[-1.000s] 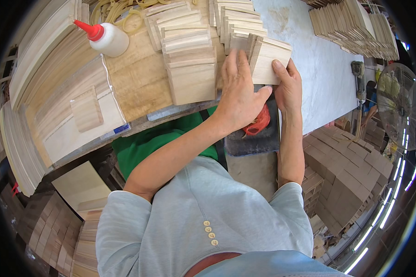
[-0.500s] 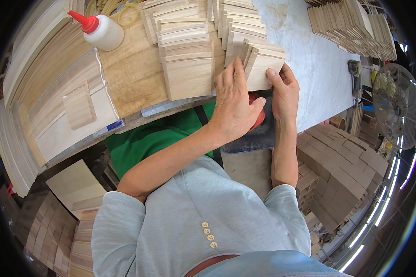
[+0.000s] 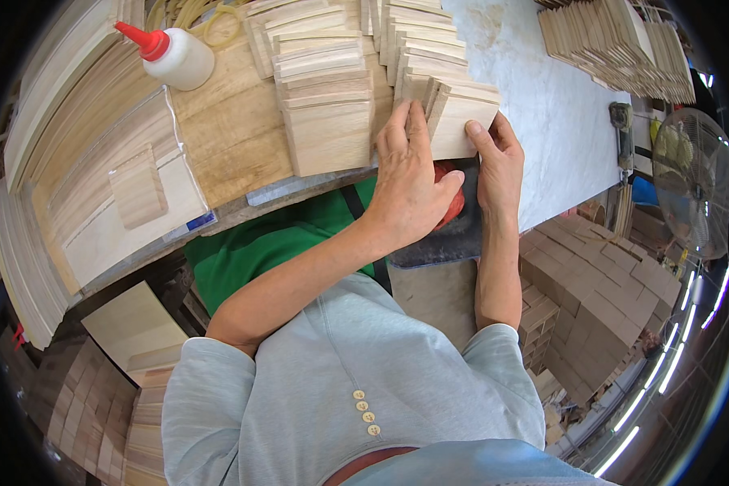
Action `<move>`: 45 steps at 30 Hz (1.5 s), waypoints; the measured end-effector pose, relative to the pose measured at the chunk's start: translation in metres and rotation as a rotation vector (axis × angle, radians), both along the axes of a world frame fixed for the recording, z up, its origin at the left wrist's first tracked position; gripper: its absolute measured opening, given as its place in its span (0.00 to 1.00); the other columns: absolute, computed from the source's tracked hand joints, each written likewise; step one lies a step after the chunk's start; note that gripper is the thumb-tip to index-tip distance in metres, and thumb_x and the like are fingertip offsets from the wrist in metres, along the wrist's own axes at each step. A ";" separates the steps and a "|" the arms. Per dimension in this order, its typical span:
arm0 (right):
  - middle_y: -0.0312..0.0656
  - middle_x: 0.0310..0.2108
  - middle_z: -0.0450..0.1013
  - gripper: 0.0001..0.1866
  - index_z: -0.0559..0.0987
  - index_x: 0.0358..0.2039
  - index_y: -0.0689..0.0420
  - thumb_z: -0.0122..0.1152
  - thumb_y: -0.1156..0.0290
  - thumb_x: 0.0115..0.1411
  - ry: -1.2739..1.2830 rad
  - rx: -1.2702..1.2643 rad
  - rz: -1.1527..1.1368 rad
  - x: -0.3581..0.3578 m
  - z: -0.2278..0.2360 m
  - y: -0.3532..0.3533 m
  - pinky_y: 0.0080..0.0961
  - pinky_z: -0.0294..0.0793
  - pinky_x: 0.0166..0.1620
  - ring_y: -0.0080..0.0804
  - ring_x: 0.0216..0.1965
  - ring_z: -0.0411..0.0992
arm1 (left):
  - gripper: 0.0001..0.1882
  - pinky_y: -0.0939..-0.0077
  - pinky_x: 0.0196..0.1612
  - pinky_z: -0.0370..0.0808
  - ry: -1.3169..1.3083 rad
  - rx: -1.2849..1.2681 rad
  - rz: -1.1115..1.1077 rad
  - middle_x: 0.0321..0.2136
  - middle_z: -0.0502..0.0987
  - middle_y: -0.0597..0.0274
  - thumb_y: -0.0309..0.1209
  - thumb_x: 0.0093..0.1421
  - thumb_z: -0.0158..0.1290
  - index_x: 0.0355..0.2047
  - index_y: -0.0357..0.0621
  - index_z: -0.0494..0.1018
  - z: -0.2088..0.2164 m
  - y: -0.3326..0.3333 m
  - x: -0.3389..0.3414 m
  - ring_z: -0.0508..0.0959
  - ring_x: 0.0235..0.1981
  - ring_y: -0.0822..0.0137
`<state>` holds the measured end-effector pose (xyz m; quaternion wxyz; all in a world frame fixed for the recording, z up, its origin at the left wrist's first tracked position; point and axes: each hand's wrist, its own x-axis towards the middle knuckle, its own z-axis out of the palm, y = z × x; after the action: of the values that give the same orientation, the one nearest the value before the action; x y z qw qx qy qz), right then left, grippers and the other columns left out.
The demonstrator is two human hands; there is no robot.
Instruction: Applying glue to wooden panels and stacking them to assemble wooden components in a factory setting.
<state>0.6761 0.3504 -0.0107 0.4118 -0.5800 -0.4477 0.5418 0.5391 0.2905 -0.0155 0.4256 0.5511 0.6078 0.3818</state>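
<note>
My right hand (image 3: pixel 500 166) grips a small pale wooden panel (image 3: pixel 464 117) by its right edge, thumb on its face and fingers behind. My left hand (image 3: pixel 407 178) has its fingers stretched out, their tips against the left side of that panel and the ones behind it. The thumb of this hand stands apart, over a red object (image 3: pixel 449 198) that it partly hides. Behind the held panel, a row of overlapping wooden panels (image 3: pixel 425 53) leans back along the bench. Another row of similar panels (image 3: pixel 330 134) lies just left of my left hand.
A white squeeze bottle (image 3: pixel 182 61) with a red nozzle stands on the wooden bench top (image 3: pixel 227 121). Long boards (image 3: pixel 89 105) lie at the left. More panel stacks (image 3: pixel 595 40) sit at the far right of the pale table (image 3: pixel 559 138). Stacked blocks (image 3: pixel 599 300) and a fan (image 3: pixel 697 182) are at right.
The panels just behind the held one have shifted slightly left and away from it, toward the row. Both hands have hardly moved.
</note>
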 end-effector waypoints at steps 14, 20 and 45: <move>0.49 0.48 0.71 0.29 0.66 0.57 0.72 0.64 0.71 0.58 -0.010 0.030 -0.031 0.002 -0.008 -0.012 0.27 0.70 0.53 0.31 0.49 0.70 | 0.49 0.57 0.66 0.50 -0.008 -0.023 -0.024 0.62 0.48 0.35 0.33 0.53 0.59 0.64 0.23 0.39 -0.002 -0.009 0.002 0.50 0.64 0.41; 0.50 0.48 0.72 0.29 0.66 0.57 0.72 0.63 0.72 0.59 -0.048 0.026 -0.033 0.000 -0.007 -0.012 0.27 0.70 0.53 0.32 0.49 0.71 | 0.50 0.57 0.67 0.48 -0.009 -0.059 -0.032 0.63 0.45 0.34 0.33 0.54 0.58 0.64 0.23 0.38 -0.003 -0.009 0.002 0.47 0.65 0.40; 0.51 0.50 0.69 0.28 0.65 0.57 0.70 0.62 0.73 0.59 -0.161 0.099 -0.051 0.003 -0.007 -0.027 0.31 0.69 0.55 0.35 0.52 0.69 | 0.52 0.54 0.66 0.49 -0.091 -0.051 -0.055 0.62 0.48 0.32 0.32 0.54 0.59 0.65 0.25 0.33 0.001 -0.021 0.007 0.52 0.62 0.41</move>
<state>0.6795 0.3237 -0.0177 0.4163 -0.6120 -0.4905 0.4600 0.5458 0.2699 -0.0148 0.4769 0.5387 0.5820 0.3791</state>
